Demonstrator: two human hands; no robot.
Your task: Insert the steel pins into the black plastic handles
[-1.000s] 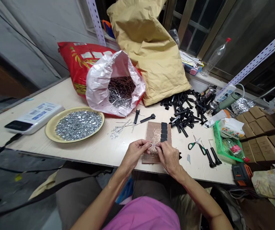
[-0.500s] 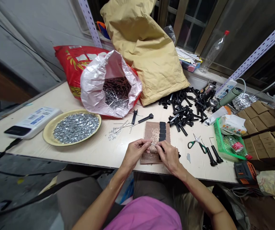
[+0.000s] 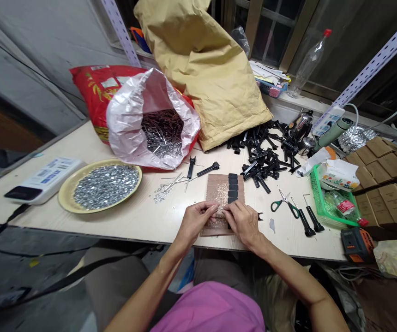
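Observation:
My left hand [image 3: 198, 219] is closed, its thumb and forefinger pinching the tip of a thin metal rod [image 3: 220, 209]. Facing it, my right hand [image 3: 243, 221] is closed around a black plastic handle; only the forked end of the handle [image 3: 260, 216] sticks out past the palm. The rod spans the small gap between both sets of fingertips. Beneath the hands lies a brown board [image 3: 215, 186] with pale worn specks and a column of black pads [image 3: 232, 187] along its right side. What the fingertips cover is hidden.
A yellow dish [image 3: 63, 203] of small metal pieces stands left. Behind are an open sack [image 3: 125, 124] of metal rods and a pile of black plastic parts [image 3: 262, 168]. Scissors [image 3: 283, 203], two rodded black handles [image 3: 305, 223] and a green basket [image 3: 318, 198] are right.
The forked end beside my right palm has risen slightly and shows more clearly. Both hands keep their pinch over the board. The whole view has shifted a little.

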